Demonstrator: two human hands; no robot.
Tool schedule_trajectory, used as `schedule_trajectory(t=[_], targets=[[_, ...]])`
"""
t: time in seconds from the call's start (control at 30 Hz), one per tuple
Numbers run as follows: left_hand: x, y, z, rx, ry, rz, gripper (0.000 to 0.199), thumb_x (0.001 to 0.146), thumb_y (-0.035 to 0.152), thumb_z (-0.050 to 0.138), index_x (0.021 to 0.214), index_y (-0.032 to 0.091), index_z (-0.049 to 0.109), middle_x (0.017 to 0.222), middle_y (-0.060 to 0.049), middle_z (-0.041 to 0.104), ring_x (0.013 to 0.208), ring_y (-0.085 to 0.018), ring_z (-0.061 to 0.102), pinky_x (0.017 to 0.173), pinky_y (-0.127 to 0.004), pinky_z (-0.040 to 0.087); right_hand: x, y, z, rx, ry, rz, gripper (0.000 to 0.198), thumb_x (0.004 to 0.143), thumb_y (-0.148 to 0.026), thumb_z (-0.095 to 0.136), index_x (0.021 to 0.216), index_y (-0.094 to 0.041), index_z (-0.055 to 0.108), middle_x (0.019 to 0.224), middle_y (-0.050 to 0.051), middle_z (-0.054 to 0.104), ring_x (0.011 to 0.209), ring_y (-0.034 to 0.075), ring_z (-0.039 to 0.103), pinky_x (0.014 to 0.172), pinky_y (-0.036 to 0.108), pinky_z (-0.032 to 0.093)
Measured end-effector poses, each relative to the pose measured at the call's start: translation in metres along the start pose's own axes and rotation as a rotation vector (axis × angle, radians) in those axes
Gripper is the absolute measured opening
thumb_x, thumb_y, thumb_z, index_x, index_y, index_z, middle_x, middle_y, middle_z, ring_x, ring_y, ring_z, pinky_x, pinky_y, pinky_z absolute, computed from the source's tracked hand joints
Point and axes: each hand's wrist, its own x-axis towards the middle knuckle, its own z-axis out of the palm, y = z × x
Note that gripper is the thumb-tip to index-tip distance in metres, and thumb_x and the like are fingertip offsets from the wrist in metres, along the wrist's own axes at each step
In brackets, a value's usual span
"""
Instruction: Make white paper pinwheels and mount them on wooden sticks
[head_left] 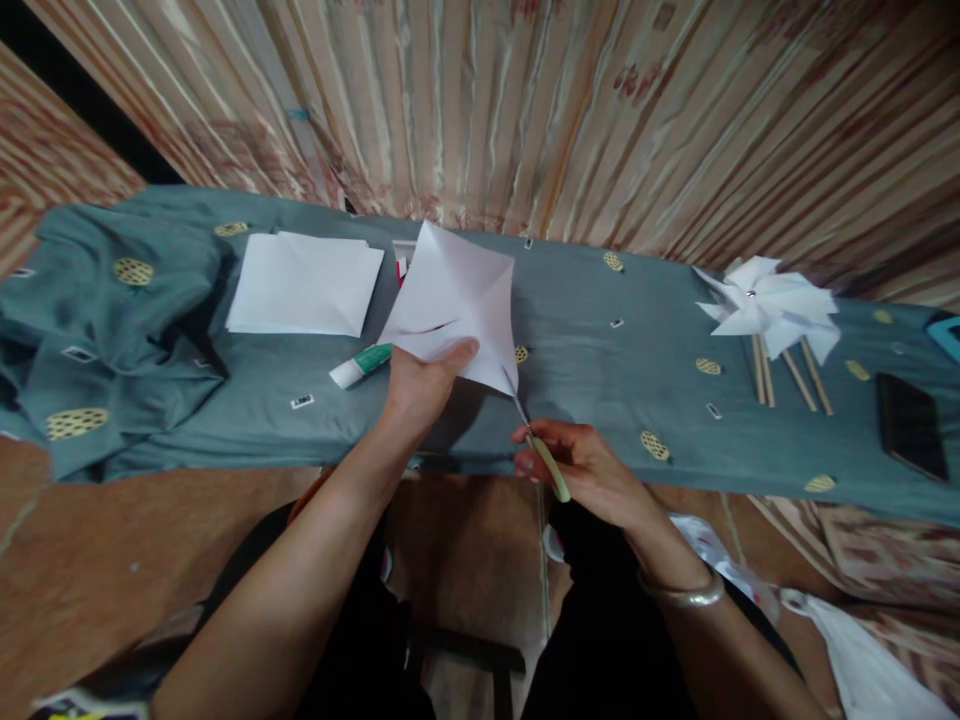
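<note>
My left hand (426, 385) grips a square sheet of white paper (472, 285) near its lower edge, thumb on top and the other fingers hidden beneath. Crease lines cross the sheet, and a slit shows on its left part. In my right hand (577, 462) is a pair of scissors (551, 468) with pale yellow-green handles. Their blades meet the paper's lower right corner. A green and white glue tube (361, 366) lies just left of my left hand, partly under the paper. Behind the sheet, a small red and white item (402, 268) is mostly covered.
A stack of white paper (306, 285) lies on the left of the cloth-covered table (585, 370), beside bunched cloth (127, 320). White paper pinwheels (765, 300) on wooden sticks and a dark phone (911, 425) are at the right. A pleated curtain (480, 110) hangs behind.
</note>
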Motion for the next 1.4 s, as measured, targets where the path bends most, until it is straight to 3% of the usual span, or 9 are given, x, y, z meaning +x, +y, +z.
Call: schedule_trajectory(t=[0.1, 0.27, 0.53, 1.17, 1.4], targets=[[-0.0006, -0.0002, -0.0004, 0.023, -0.027, -0.03, 0.044, 0.063, 0.029, 0.077, 0.104, 0.017, 0.064, 0.091, -0.008, 0.075, 0.1, -0.028, 0.068, 0.095, -0.043, 0.052, 0.001, -0.0025, -0.0027, 0.169, -0.078, 0.03, 0.052, 0.068, -0.063, 0.074, 0.091, -0.017, 0.064, 0.071, 0.0, 0.064, 0.06, 0.011, 0.055, 0.056, 0.024, 0.044], [0.0001, 0.0029, -0.0021, 0.07, -0.041, -0.035, 0.041, 0.06, 0.027, 0.079, 0.098, 0.02, 0.065, 0.085, -0.005, 0.075, 0.097, -0.028, 0.069, 0.091, -0.041, 0.053, 0.0003, -0.0068, -0.0083, 0.219, -0.111, 0.026, 0.054, 0.068, -0.065, 0.075, 0.091, -0.017, 0.065, 0.073, 0.001, 0.066, 0.06, 0.01, 0.056, 0.057, 0.024, 0.048], [-0.0006, 0.004, -0.0004, 0.057, -0.042, -0.033, 0.036, 0.058, 0.028, 0.079, 0.091, 0.023, 0.065, 0.079, -0.002, 0.075, 0.096, -0.027, 0.069, 0.093, -0.041, 0.053, 0.0013, -0.0031, -0.0088, 0.209, -0.128, 0.046, 0.055, 0.069, -0.065, 0.074, 0.092, -0.017, 0.064, 0.075, 0.002, 0.067, 0.061, 0.01, 0.056, 0.058, 0.024, 0.048], [-0.0017, 0.0004, -0.0017, 0.03, -0.077, -0.03, 0.039, 0.059, 0.027, 0.078, 0.095, 0.017, 0.065, 0.099, -0.009, 0.074, 0.091, -0.026, 0.068, 0.087, -0.04, 0.055, 0.0008, -0.0021, -0.0093, 0.203, -0.137, 0.018, 0.052, 0.07, -0.062, 0.074, 0.094, -0.017, 0.064, 0.076, 0.002, 0.067, 0.062, 0.01, 0.058, 0.059, 0.024, 0.049], [-0.0014, 0.0026, -0.0016, 0.052, -0.075, -0.038, 0.037, 0.058, 0.025, 0.078, 0.092, 0.019, 0.066, 0.095, -0.007, 0.075, 0.088, -0.026, 0.068, 0.084, -0.04, 0.056, 0.0006, 0.002, -0.01, 0.174, -0.13, -0.006, 0.057, 0.07, -0.064, 0.074, 0.099, -0.016, 0.065, 0.078, 0.002, 0.065, 0.066, 0.011, 0.057, 0.06, 0.025, 0.046]])
